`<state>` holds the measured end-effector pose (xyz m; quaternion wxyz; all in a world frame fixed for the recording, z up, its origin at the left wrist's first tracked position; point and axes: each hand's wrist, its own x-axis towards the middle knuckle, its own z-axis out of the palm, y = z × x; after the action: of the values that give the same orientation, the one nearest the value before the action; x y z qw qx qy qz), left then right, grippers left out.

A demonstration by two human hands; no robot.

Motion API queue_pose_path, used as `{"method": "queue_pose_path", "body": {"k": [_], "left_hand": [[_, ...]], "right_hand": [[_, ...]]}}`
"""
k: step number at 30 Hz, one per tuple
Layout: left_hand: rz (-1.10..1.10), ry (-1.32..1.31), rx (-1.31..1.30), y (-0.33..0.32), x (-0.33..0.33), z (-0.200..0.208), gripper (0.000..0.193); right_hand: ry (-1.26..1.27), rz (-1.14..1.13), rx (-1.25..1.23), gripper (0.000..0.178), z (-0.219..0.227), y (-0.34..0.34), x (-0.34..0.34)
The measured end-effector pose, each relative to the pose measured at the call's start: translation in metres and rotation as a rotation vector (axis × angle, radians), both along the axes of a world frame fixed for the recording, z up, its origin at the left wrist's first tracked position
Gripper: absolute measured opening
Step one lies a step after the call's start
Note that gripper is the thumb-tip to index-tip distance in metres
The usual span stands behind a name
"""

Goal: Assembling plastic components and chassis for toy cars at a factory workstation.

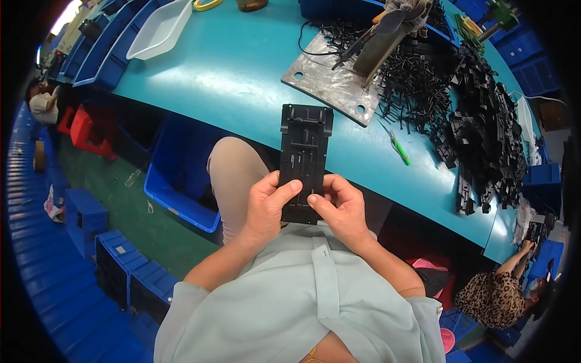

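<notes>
A long black molded plastic part (301,142) is held upright in front of my body, close to the table's edge. My left hand (266,206) grips its lower left side, thumb pressed on the face. On the lower right side my right hand (342,209) holds the same part, its thumb also on the face and the fingers curled behind. Ribs, slots and small holes show on the part, with wider tabs at its top end. The fingers behind the part are partly hidden.
The turquoise table (218,78) bears a metal base plate (330,78) with an upright post. Right of it lie a pile of small black pieces (417,91), larger black parts (484,133) and a green-handled tool (399,148). A blue bin (181,196) stands left of my knee. Co-workers sit at both sides.
</notes>
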<state>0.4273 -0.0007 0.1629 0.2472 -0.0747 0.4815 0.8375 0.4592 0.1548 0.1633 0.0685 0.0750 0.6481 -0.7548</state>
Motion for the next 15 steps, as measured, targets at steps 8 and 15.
{"method": "queue_pose_path", "body": {"k": [8, 15], "left_hand": [[-0.021, -0.100, 0.027, 0.002, -0.005, 0.005, 0.022], [-0.038, -0.175, 0.047, 0.001, -0.008, 0.010, 0.023]], "right_hand": [[-0.011, -0.005, 0.060, 0.016, 0.013, -0.001, -0.001], [-0.029, -0.001, 0.071, 0.015, 0.016, -0.001, 0.000]]}}
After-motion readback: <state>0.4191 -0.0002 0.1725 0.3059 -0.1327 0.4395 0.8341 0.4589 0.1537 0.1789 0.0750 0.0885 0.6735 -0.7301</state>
